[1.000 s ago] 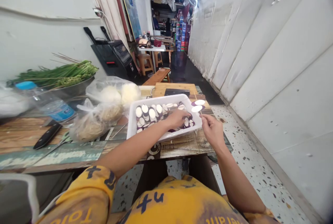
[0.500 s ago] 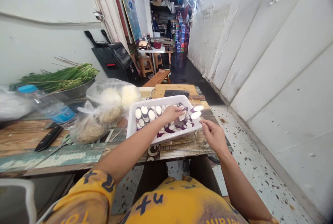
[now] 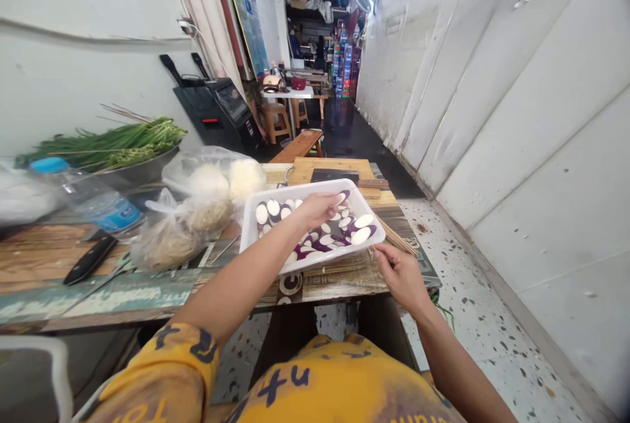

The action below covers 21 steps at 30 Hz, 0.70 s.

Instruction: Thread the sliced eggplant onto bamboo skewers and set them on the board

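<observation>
Knife [image 3: 90, 259]: its black handle is lying on the table [image 3: 147, 288], slanting up toward the bottle
Greens [image 3: 103, 144]: a long-stemmed pile is spilling over the rim of the metal bowl [image 3: 155, 166]
Bottle [image 3: 115, 213]: clear plastic with a blue cap and label, it is sitting in front of the bowl
Bags [image 3: 170, 236]: a knotted one is resting to the left of the tray, and another bag [image 3: 211, 177] is holding pale lumps behind it
Tray [image 3: 249, 239]: the white box is standing before me, holding many loose purple-skinned slices [image 3: 262, 214]
Left hand [image 3: 319, 210]: I am reaching over the tray, fingers drawn narrow, pinching 1 slice [image 3: 343, 197]
Cutting board [image 3: 305, 170]: it is lying behind the tray, a dark blade [image 3: 335, 175] resting on it
Right hand [image 3: 373, 250]: I am gripping the end of a skewer [image 3: 372, 247] between my fingertips just outside the tray's near-right corner, its slices showing 2 white faces [image 3: 361, 235] over that corner
Sticks [image 3: 396, 237]: a thin bundle is lying to the right of the tray, just beyond my right hand
</observation>
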### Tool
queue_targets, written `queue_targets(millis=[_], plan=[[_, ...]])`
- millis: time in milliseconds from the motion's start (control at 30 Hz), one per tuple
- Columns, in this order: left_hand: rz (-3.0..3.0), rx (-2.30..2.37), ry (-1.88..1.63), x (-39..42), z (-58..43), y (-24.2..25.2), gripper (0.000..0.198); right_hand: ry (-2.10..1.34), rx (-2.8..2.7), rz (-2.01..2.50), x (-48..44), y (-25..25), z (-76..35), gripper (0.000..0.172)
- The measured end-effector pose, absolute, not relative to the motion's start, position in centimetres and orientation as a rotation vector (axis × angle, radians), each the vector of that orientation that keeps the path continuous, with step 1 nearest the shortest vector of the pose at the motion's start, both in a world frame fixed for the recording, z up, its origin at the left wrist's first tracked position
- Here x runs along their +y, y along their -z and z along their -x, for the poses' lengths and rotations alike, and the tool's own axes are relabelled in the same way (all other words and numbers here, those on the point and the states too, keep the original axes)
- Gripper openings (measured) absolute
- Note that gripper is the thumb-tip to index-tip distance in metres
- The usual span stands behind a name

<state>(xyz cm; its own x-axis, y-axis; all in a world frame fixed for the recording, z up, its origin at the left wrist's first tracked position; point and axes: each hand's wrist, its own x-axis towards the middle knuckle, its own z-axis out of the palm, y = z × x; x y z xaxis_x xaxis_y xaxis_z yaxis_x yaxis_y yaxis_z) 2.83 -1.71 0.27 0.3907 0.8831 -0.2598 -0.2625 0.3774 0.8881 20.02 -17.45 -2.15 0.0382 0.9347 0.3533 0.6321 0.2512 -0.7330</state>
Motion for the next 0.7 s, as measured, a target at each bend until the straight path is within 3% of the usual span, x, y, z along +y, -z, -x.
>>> queue_targets(millis=[267,700], plan=[[-0.775,0.826,-0.827,-1.39,-2.49,-0.36,0.001,-0.464,-1.721,1.482,-17.31,2.23,-19.82,0.027],[-0.731,0.908,-0.896,-1.68,-2.97,-0.51,0.017,-0.47,-1.714,1.478,-17.33,2.24,-19.67,0.026]])
